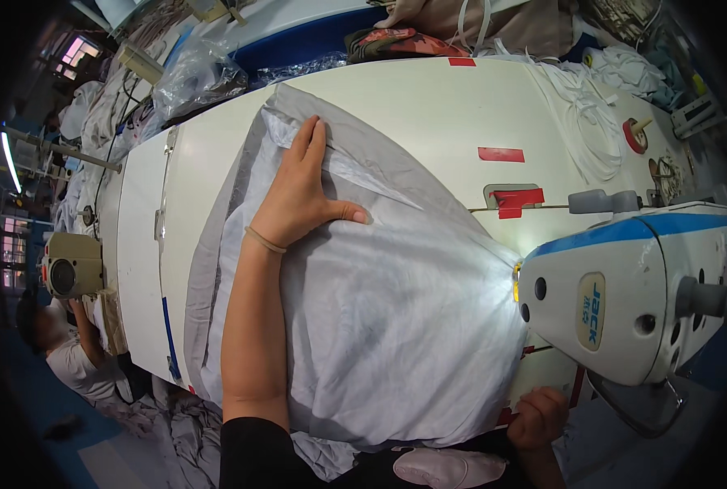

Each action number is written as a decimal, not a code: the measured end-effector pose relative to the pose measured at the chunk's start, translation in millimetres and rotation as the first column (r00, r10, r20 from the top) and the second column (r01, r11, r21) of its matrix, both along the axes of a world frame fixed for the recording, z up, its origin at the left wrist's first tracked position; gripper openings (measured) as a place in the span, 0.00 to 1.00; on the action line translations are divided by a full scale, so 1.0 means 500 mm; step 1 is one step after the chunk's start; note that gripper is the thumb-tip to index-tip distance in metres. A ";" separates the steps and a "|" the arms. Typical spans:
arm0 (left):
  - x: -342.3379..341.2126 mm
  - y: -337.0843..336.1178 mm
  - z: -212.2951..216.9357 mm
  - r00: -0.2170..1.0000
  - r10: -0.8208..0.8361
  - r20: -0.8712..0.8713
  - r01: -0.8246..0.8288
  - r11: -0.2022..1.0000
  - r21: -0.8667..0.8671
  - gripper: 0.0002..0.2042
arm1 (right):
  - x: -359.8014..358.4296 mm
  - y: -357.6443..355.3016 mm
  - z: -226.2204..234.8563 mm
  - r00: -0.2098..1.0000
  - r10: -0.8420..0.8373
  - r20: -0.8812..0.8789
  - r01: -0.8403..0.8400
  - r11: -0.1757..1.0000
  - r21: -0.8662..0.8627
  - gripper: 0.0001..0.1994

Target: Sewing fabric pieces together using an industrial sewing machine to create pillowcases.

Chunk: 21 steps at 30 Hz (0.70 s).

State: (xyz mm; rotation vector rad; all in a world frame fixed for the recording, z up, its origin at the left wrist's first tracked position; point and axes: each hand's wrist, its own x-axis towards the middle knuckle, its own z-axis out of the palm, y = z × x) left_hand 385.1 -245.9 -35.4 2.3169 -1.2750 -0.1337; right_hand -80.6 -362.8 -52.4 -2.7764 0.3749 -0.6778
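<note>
A large piece of pale grey fabric [396, 301] with a darker grey border spreads over the white sewing table, bunching to a lit point under the sewing machine head [616, 293] at the right. On its upper left part lies my left hand [305, 183], palm down, fingers stretched out together and thumb apart. The fingertips touch the border near the fabric's far corner. My right hand [538, 417] is closed by the table's near edge, beside the fabric and below the machine. Whatever its curled fingers may hold is hidden.
Red tape strips [502, 154] mark the white tabletop [379, 90]. White cords [575, 122] lie at the far right near a red-based spool pin [636, 134]. Clear plastic [196, 81] and piled cloth line the far side. Another person [78, 350] sits at the left by another machine [72, 265].
</note>
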 end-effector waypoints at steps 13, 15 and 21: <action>0.101 0.069 -0.024 0.974 0.228 -0.019 -0.209 0.854 -0.477 0.19 | 0.037 0.002 -0.002 0.982 -0.028 0.184 0.036 0.999 -0.041 0.07; 0.076 0.132 0.031 0.951 0.084 -0.298 -0.198 0.905 -0.376 0.17 | 0.023 0.007 -0.007 0.981 -0.065 0.181 0.075 0.996 -0.050 0.09; -0.245 0.364 0.121 0.990 0.007 -0.139 0.009 0.993 0.116 0.17 | -0.131 0.164 -0.051 0.965 -0.200 0.168 -0.034 0.543 0.839 0.12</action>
